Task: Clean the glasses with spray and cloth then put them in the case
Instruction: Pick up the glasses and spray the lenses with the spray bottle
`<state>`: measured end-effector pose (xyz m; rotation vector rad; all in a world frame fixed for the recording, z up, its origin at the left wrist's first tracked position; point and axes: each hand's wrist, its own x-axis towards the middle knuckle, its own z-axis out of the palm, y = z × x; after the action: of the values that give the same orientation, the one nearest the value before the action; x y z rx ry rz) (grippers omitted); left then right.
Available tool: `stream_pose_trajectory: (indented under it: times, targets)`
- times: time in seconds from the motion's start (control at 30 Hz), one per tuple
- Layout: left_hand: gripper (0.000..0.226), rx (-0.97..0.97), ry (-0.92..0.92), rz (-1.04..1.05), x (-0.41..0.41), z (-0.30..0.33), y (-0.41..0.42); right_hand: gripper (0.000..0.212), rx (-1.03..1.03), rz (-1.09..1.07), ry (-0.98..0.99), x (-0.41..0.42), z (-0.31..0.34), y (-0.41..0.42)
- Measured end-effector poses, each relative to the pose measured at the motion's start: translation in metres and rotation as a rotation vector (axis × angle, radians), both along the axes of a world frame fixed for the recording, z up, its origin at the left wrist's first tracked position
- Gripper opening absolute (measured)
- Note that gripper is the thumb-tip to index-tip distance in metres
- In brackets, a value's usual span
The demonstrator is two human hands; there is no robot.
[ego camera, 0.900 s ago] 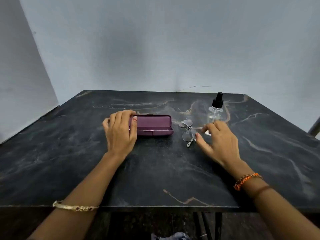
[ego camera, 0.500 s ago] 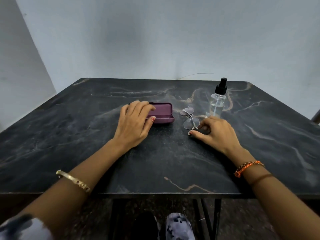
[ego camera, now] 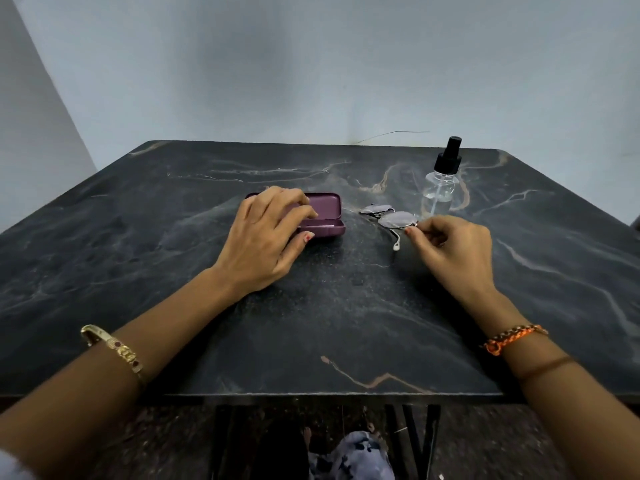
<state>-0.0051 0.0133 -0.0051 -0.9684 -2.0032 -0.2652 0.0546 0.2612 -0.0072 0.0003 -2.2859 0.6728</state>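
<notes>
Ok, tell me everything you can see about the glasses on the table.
The glasses have round lenses in a thin, silvery wire-like frame. They lie on the dark marbled table, between the maroon case and the spray bottle, apart from both. One slim temple arm with a pale tip points toward the person. The right hand pinches the frame beside the nearer lens. Whether they are clean cannot be told.

We see the left hand (ego camera: 266,237) resting over the closed purple case (ego camera: 325,216) on the dark marble table (ego camera: 329,323), while the right hand (ego camera: 453,247) pinches the glasses (ego camera: 389,216) near the spray bottle (ego camera: 441,181).
</notes>
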Motion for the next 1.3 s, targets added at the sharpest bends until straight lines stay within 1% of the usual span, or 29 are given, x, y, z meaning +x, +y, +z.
stream_pose_trajectory:
  times: [0.17,0.27,0.33,0.37,0.4,0.47,0.6,0.63,0.7,0.83,0.9,0.93,1.03,1.13,1.2,1.3]
  targets:
    - [0.029,-0.001,0.088,0.001,0.001,-0.003,-0.001,0.013,0.020,-0.015,0.165,0.009,0.003,-0.006]
    - [0.028,-0.004,0.181,0.031,-0.001,-0.002,-0.002,0.014,-0.016,-0.005,0.324,0.013,0.007,-0.011]
    - [0.025,0.071,0.189,0.041,-0.004,0.005,0.001,0.013,-0.085,0.024,0.441,0.014,0.011,-0.012]
    - [0.026,0.154,0.146,0.038,-0.005,0.010,0.005,0.013,-0.123,0.044,0.486,0.013,0.014,-0.013]
    - [0.027,0.266,0.072,0.020,-0.007,0.019,0.010,0.012,-0.160,0.072,0.515,0.011,0.018,-0.014]
    - [0.029,0.564,-0.163,-0.069,-0.007,0.038,0.023,0.009,-0.233,0.148,0.528,0.006,0.027,-0.019]
    - [0.022,1.248,-0.761,-0.330,-0.017,0.068,0.041,0.009,-0.387,0.244,0.523,-0.013,0.048,-0.037]
    - [0.022,1.361,-0.871,-0.399,-0.024,0.070,0.042,0.009,-0.415,0.264,0.526,-0.019,0.051,-0.042]
    - [0.019,1.478,-0.994,-0.536,-0.030,0.072,0.042,0.011,-0.458,0.314,0.527,-0.031,0.053,-0.050]
    - [0.016,1.600,-1.110,-0.769,-0.034,0.063,0.038,0.028,-0.544,0.411,0.507,-0.050,0.052,-0.054]
    - [0.016,1.651,-1.150,-0.848,-0.036,0.060,0.034,0.028,-0.616,0.444,0.488,-0.057,0.048,-0.052]
    - [0.015,1.646,-1.162,-0.870,-0.036,0.061,0.033,0.027,-0.637,0.453,0.476,-0.058,0.047,-0.050]
    - [0.017,1.584,-1.200,-0.867,-0.034,0.061,0.033,0.025,-0.587,0.456,0.460,-0.059,0.042,-0.046]
    - [0.018,1.569,-1.252,-0.819,-0.030,0.060,0.033,0.025,-0.506,0.427,0.471,-0.056,0.037,-0.042]
    - [0.015,1.558,-1.273,-0.757,-0.029,0.058,0.033,0.025,-0.488,0.400,0.492,-0.057,0.035,-0.040]
    - [0.014,1.572,-1.286,-0.780,-0.029,0.058,0.033,0.022,-0.484,0.377,0.509,-0.058,0.037,-0.039]
